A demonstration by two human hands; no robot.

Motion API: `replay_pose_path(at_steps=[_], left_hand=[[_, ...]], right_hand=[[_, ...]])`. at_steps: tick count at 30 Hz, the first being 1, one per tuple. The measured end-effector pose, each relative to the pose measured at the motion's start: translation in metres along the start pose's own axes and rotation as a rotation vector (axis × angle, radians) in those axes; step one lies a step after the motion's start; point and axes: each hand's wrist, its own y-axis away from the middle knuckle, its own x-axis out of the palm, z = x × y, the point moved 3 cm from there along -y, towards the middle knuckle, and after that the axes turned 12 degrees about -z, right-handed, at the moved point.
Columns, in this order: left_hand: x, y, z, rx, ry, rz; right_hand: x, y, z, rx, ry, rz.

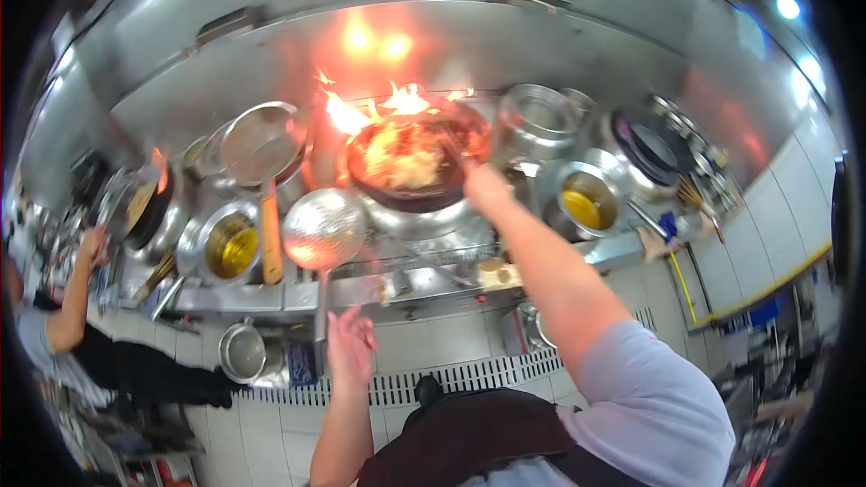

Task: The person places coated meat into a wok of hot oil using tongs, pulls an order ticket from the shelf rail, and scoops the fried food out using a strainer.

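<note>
Flames rise around a large wok (424, 203) on the burner, with food (403, 155) inside that looks pale and yellow. My right hand (485, 188) is closed at the wok's right side, around the handle of a utensil that reaches into the food. Below the counter edge, my left hand (352, 338) is raised with its fingers apart, beside the handle of a perforated ladle (325, 228). That ladle rests over the counter left of the wok. A round strainer (263, 142) with a wooden handle lies farther left.
Pots of yellow oil stand at left (236, 252) and right (585, 201). Behind the right one is a metal pot (539, 117). A co-worker (68, 334) works at another wok at far left. A metal bowl (242, 352) sits low by the counter.
</note>
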Motion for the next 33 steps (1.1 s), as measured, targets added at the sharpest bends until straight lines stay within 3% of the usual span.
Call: replay_pose_path(at_steps=[2, 4, 6, 7, 9, 11, 13, 14, 15, 18, 19, 20, 22, 23, 24, 25, 26, 28, 29, 30, 31, 33], left_hand=[[0.003, 0.015, 0.046, -0.121, -0.145, 0.043], [-0.003, 0.022, 0.095, -0.271, -0.258, 0.068], [-0.002, 0.03, 0.129, -0.392, -0.397, 0.138], [0.0, 0.035, 0.141, -0.423, -0.492, 0.19], [-0.002, 0.037, 0.165, -0.474, -0.691, 0.264], [0.015, 0.032, 0.19, -0.453, -0.919, 0.294], [0.034, 0.025, 0.215, -0.465, -1.101, 0.361], [0.045, 0.024, 0.228, -0.461, -1.191, 0.39], [0.057, 0.024, 0.243, -0.448, -1.285, 0.423], [0.088, 0.031, 0.284, -0.402, -1.58, 0.504], [0.1, 0.031, 0.297, -0.382, -1.673, 0.548], [0.112, 0.03, 0.307, -0.357, -1.764, 0.588], [0.133, 0.028, 0.324, -0.309, -1.928, 0.68], [0.144, 0.023, 0.333, -0.27, -1.999, 0.739], [0.155, 0.019, 0.339, -0.227, -2.053, 0.793], [0.162, 0.014, 0.343, -0.183, -2.09, 0.853], [0.166, 0.011, 0.347, -0.127, -2.11, 0.942], [0.18, 0.012, 0.359, 0.136, -2.065, 1.316], [0.188, 0.019, 0.367, 0.312, -1.981, 1.495], [0.191, 0.026, 0.371, 0.429, -1.926, 1.536], [0.194, 0.034, 0.376, 0.387, -2.048, 1.523], [0.188, 0.031, 0.388, -0.035, -2.293, 0.931]], right_hand=[[0.022, 0.023, -0.008, -0.034, -0.172, 0.066], [0.006, 0.064, -0.02, 0.04, -0.537, 0.142], [-0.022, 0.108, -0.028, -0.158, -0.328, 0.071], [-0.045, 0.14, -0.043, -0.161, -0.471, -0.042], [-0.098, 0.198, -0.085, -0.254, -0.51, 0.083], [-0.103, 0.253, -0.16, -0.371, -0.606, 0.209], [-0.139, 0.313, -0.249, -0.097, -0.579, 0.312], [-0.138, 0.348, -0.308, 0.081, -0.574, 0.232], [-0.145, 0.389, -0.364, 0.398, -0.653, 0.119], [-0.171, 0.558, -0.538, 1.1, -0.125, -0.241], [-0.234, 0.607, -0.551, 1.412, 0.002, -0.216], [-0.254, 0.677, -0.588, 1.515, 0.156, -0.508], [-0.334, 0.788, -0.606, 1.72, 0.485, -0.553], [-0.355, 0.852, -0.607, 1.714, 0.617, -0.708], [-0.365, 0.929, -0.617, 1.853, 0.653, -0.473], [-0.359, 0.997, -0.611, 1.84, 0.84, -0.111], [-0.331, 1.09, -0.621, 1.782, 0.873, 0.111], [-0.348, 1.137, -0.596, 1.964, 0.534, 0.086], [-0.343, 1.151, -0.591, 2.077, 0.296, -0.032], [-0.331, 1.167, -0.579, 2.219, -0.007, -0.224], [-0.326, 1.169, -0.579, 2.311, -0.247, -0.409], [-0.32, 1.151, -0.593, 2.35, -0.506, -0.586]])
